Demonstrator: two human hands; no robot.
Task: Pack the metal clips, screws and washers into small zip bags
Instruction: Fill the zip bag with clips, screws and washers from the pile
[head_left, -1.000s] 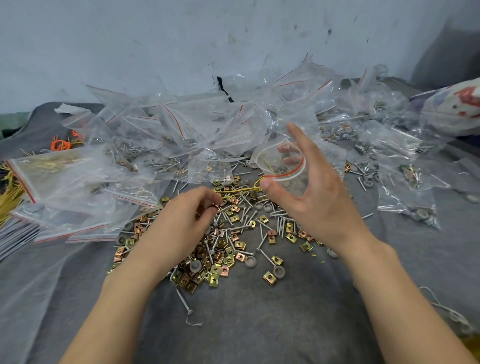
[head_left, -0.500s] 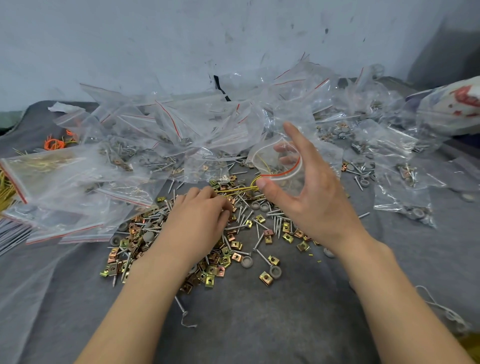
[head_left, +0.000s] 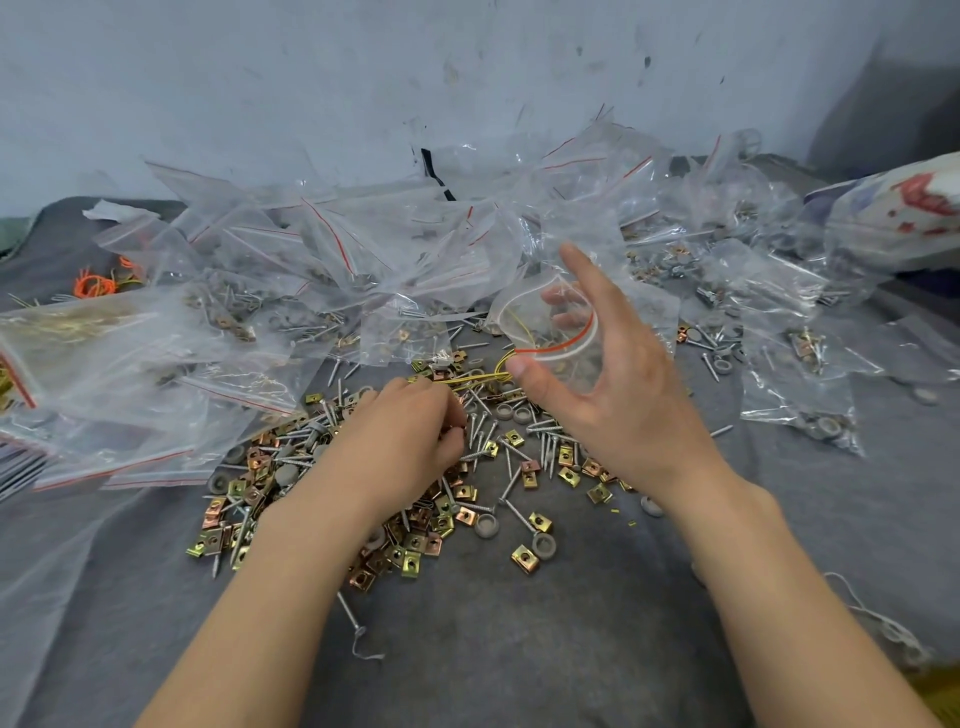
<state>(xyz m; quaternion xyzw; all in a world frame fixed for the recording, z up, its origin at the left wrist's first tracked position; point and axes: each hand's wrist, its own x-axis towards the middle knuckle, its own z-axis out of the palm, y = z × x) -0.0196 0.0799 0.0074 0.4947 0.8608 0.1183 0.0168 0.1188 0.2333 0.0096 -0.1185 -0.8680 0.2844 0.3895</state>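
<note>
A loose heap of brass-coloured metal clips (head_left: 462, 517), silver screws (head_left: 545, 444) and grey washers (head_left: 488, 527) lies on the grey cloth at centre. My left hand (head_left: 410, 441) is down in the heap with its fingers curled over clips and screws; what it pinches is hidden under the fingers. My right hand (head_left: 608, 384) is raised just right of the heap and holds a small clear zip bag (head_left: 545, 332) with a red strip, its mouth held open between thumb and fingers. A yellow wire (head_left: 472, 380) lies below the bag.
A big pile of clear zip bags (head_left: 363, 260), many filled with hardware, runs along the back against the wall. Flat empty bags (head_left: 130, 374) lie at left, orange rubber bands (head_left: 96, 285) at far left. More filled bags (head_left: 800, 395) sit at right.
My left hand has dropped from pinching above the heap to digging into it, shifted slightly right. The right hand keeps the open bag nearly still.
</note>
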